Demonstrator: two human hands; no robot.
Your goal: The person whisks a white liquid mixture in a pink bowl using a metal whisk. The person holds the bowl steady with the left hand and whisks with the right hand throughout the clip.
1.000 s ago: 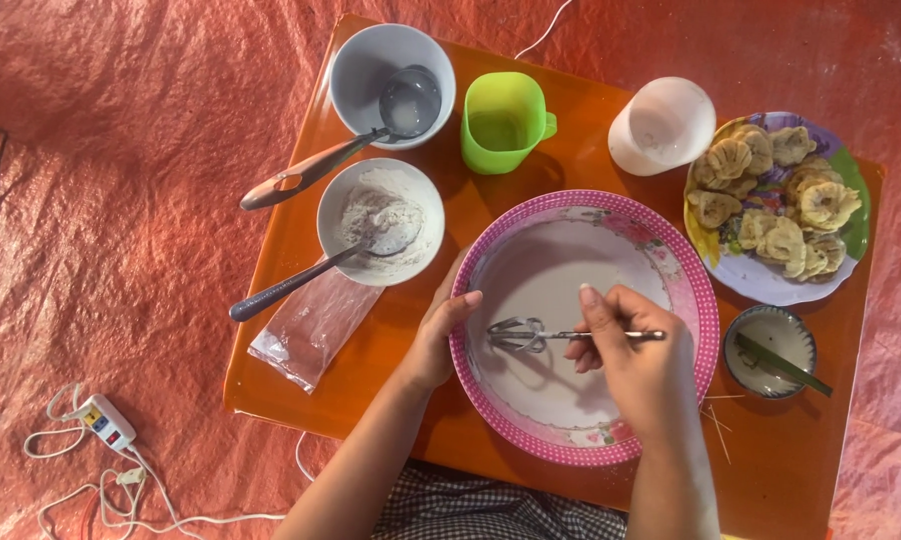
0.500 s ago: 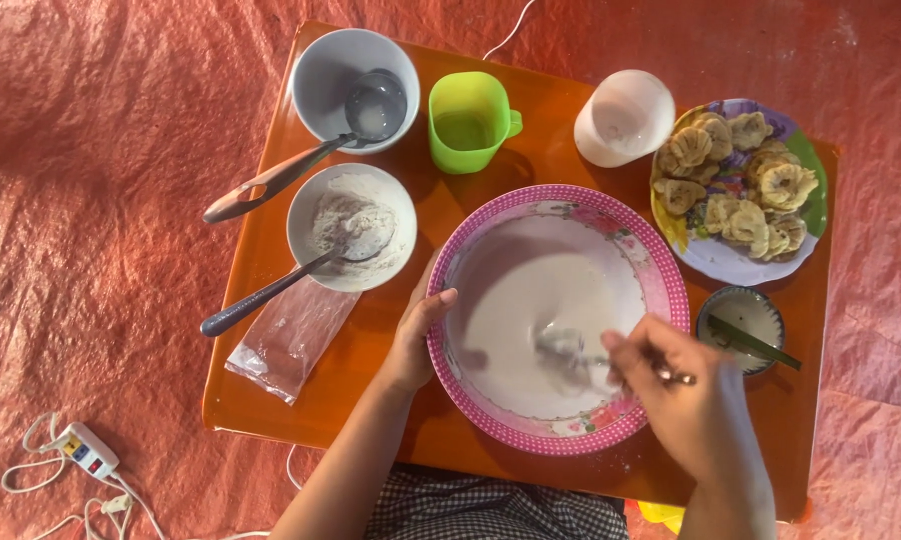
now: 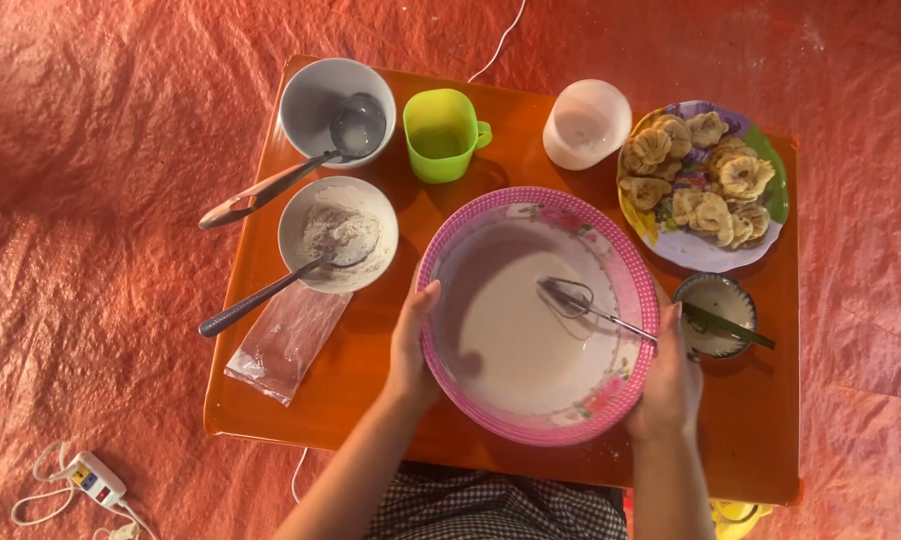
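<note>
A low orange bench point(image 3: 371, 400) with a glossy, smooth top stands on a crinkled red sheet point(image 3: 91, 130). Near the middle sits a wide round pink bowl point(image 3: 626, 255), its rim patterned in a fine check and its inner wall printed with flowers; it holds a thin, pale, milky batter point(image 3: 516, 340). A wire whisk point(image 3: 571, 298) lies in the batter, coil to the left, its thin metal handle running right over the rim.

The left hand point(image 3: 411, 350) is curled on the bowl's left rim, thumb over the edge. The right hand point(image 3: 669, 385) is closed at the right rim, where the whisk handle ends; whether it grips the handle, the rim or both cannot be told.

Far left, a white bowl point(image 3: 316, 90) carries a metal ladle point(image 3: 356, 128); nearer, a smaller white bowl point(image 3: 301, 235) holds powdery flour and a spoon point(image 3: 261, 295). A clear, crumpled plastic bag point(image 3: 286, 340) lies beside it. A square green cup point(image 3: 441, 135), a frosted white cup point(image 3: 586, 122), a flowered plate point(image 3: 761, 150) of ridged golden pieces point(image 3: 706, 180), and a small dish point(image 3: 716, 300) with a green stick line the far and right side.

Both forearms are cut off by the near edge.
</note>
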